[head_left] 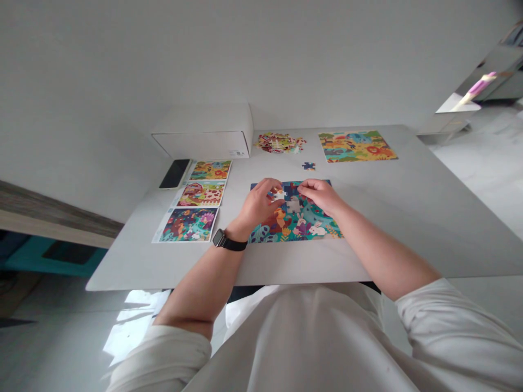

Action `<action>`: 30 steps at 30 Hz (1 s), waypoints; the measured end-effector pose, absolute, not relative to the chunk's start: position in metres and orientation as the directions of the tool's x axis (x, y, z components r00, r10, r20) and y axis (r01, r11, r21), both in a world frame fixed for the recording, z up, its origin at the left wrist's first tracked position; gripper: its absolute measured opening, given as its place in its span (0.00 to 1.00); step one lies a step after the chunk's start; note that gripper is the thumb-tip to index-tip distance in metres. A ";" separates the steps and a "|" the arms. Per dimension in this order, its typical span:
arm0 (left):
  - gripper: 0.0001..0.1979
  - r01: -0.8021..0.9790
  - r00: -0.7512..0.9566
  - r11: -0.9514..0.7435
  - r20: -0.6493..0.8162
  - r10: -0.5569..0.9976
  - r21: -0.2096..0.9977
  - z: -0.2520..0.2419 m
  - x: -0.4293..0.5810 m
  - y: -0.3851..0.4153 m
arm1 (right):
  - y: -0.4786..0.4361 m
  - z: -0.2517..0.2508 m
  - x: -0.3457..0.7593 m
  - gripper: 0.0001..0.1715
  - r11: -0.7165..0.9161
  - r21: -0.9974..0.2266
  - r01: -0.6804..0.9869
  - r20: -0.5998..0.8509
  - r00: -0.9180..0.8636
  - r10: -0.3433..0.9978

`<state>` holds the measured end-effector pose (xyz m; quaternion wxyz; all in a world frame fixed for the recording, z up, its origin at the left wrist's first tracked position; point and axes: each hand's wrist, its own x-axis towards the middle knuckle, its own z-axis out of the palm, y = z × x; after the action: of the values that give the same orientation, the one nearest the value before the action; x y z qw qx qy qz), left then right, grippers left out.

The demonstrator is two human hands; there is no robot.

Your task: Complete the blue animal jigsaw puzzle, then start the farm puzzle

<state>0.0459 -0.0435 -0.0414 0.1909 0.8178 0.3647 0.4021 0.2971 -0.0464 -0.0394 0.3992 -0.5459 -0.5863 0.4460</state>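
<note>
A pale jigsaw piece (280,194) is pinched between the fingertips of the left hand (257,204), its long axis hidden, just above the part-built jigsaw puzzle (296,223). The right hand (321,196) is laid on the puzzle's dark top edge, fingers together; any grip there cannot be told.

Bench (408,218) count: 2 hands, a left hand (257,204) and a right hand (321,195); 1 wristwatch (223,239), on the left wrist. 1 partly assembled jigsaw puzzle (294,218), beneath both hands; 1 pale puzzle piece (280,194) at the left hand's fingers (272,191). 1 loose heap of puzzle pieces (280,142), individual pieces too small to count. 1 small joined cluster of blue pieces (309,166), set apart. 3 printed picture cards (201,194), in a column. 1 larger picture sheet (357,146). 1 smartphone (175,173). 1 white box (202,132).
</note>
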 end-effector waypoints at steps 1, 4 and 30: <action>0.17 0.427 0.426 -0.676 0.526 0.736 0.600 -0.042 0.046 -0.044 | -0.046 -0.040 0.297 0.24 0.007 -0.958 0.286 -0.019 -0.088 0.996; 0.16 0.398 0.463 -0.707 0.537 0.705 0.584 -0.041 0.048 -0.045 | -0.045 -0.040 0.296 0.24 0.007 -0.965 0.264 -0.023 -0.113 0.993; 0.15 0.391 0.379 -0.551 0.417 0.826 0.737 -0.051 0.052 -0.044 | -0.051 -0.020 0.317 0.13 0.657 -0.519 0.547 0.385 -0.536 0.751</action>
<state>0.0516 -0.0444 -0.0509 0.2719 0.7846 0.3878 0.4001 0.3170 -0.0509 -0.0197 0.2988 -0.3776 -0.8597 0.1704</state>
